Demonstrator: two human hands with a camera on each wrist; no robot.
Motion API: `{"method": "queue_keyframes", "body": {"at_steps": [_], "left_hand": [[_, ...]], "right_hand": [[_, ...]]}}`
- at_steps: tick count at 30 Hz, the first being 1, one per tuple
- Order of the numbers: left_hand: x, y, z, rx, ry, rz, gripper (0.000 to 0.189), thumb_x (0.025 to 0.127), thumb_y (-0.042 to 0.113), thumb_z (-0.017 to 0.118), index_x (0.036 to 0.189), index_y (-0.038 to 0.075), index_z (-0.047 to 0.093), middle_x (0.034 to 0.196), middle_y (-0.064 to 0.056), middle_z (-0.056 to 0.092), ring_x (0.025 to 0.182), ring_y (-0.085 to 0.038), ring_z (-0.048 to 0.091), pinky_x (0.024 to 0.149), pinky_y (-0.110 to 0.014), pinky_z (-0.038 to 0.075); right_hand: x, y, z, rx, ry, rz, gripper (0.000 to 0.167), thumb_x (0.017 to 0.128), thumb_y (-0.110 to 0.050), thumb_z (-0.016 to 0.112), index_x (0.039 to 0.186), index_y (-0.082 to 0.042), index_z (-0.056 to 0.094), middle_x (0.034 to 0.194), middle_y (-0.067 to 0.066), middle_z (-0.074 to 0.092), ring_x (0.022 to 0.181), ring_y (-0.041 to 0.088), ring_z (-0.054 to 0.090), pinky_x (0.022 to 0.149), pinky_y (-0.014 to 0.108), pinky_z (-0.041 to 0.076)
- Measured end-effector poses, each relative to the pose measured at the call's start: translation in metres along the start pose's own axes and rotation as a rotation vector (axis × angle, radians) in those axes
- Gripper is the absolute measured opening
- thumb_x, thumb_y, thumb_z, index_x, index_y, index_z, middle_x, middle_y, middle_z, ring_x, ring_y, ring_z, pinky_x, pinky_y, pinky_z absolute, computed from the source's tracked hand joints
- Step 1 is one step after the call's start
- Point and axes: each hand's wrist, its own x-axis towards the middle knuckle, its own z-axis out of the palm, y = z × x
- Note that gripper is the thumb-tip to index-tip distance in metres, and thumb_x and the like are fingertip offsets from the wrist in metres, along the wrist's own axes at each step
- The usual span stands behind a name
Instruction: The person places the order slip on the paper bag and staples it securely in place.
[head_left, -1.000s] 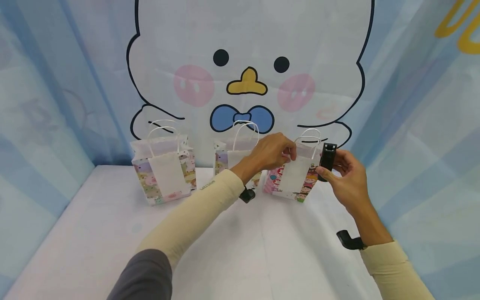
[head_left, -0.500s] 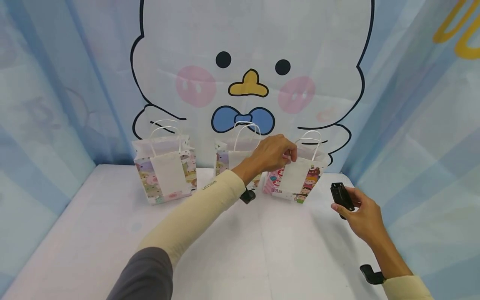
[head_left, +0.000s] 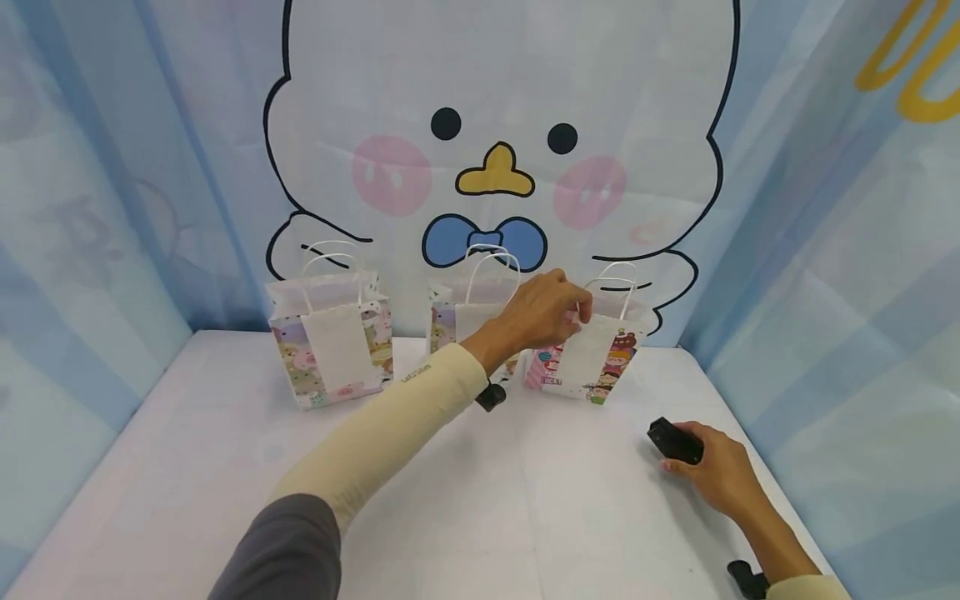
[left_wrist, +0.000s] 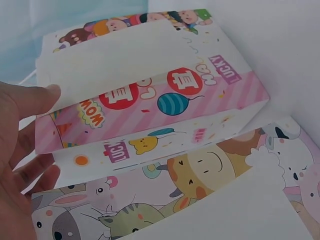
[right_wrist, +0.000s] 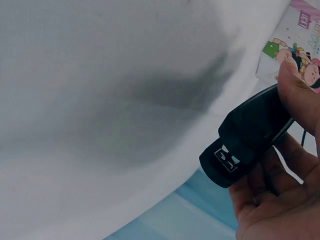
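Note:
My left hand pinches the top left corner of the right-hand paper gift bag, which stands upright with white handles. In the left wrist view the thumb lies on the white front panel of this bag, and the other fingers are at its pink side. Low over the table to the right, my right hand grips a black stapler, apart from the bag. The right wrist view shows the stapler's small metal plate at its end.
Two more gift bags stand along the back: a middle bag, partly hidden by my left hand and arm, and a left bag. A printed cloth backdrop hangs close behind them. White cloth covers the table.
My right hand has carried the stapler away from the right bag's right edge, downward and towards me. The left hand keeps its pinch on the bag in about the same place.

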Motion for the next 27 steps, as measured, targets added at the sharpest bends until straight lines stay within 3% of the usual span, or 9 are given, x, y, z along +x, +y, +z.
{"method": "queue_keyframes", "body": {"at_steps": [10, 20, 23, 27], "left_hand": [[0.0, 0.005, 0.002, 0.137, 0.107, 0.101, 0.014, 0.099, 0.029, 0.076, 0.111, 0.024, 0.078, 0.097, 0.006, 0.079, 0.109, -0.016, 0.061, 0.092, -0.027, 0.053], [-0.013, 0.018, -0.004, 0.26, 0.261, 0.094, 0.025, 0.1, 0.033, 0.072, 0.122, 0.022, 0.074, 0.123, 0.002, 0.078, 0.124, -0.02, 0.061, 0.108, -0.034, 0.05], [-0.024, 0.024, -0.007, 0.307, 0.258, 0.064, 0.039, 0.101, 0.042, 0.068, 0.135, 0.021, 0.068, 0.14, -0.002, 0.07, 0.134, -0.024, 0.056, 0.113, -0.038, 0.048], [-0.047, 0.033, -0.007, 0.367, 0.197, 0.011, 0.064, 0.103, 0.056, 0.061, 0.154, 0.02, 0.052, 0.163, -0.012, 0.049, 0.151, -0.032, 0.043, 0.12, -0.047, 0.043]], "right_hand": [[0.001, 0.01, 0.009, -0.055, -0.043, -0.011, 0.08, 0.079, -0.037, 0.094, 0.137, 0.007, 0.062, 0.133, 0.037, 0.063, 0.121, 0.055, 0.06, 0.098, 0.068, 0.049], [0.0, 0.012, 0.014, -0.057, -0.057, -0.002, 0.085, 0.078, -0.043, 0.093, 0.141, 0.004, 0.061, 0.132, 0.036, 0.064, 0.118, 0.052, 0.061, 0.096, 0.068, 0.049], [-0.003, 0.007, 0.014, -0.045, -0.013, -0.043, 0.085, 0.083, -0.046, 0.089, 0.146, 0.001, 0.057, 0.135, 0.035, 0.063, 0.122, 0.054, 0.058, 0.098, 0.071, 0.047], [-0.007, -0.007, 0.013, -0.04, 0.065, -0.078, 0.09, 0.089, -0.053, 0.082, 0.155, -0.002, 0.047, 0.146, 0.037, 0.054, 0.13, 0.058, 0.048, 0.102, 0.076, 0.042]]}}
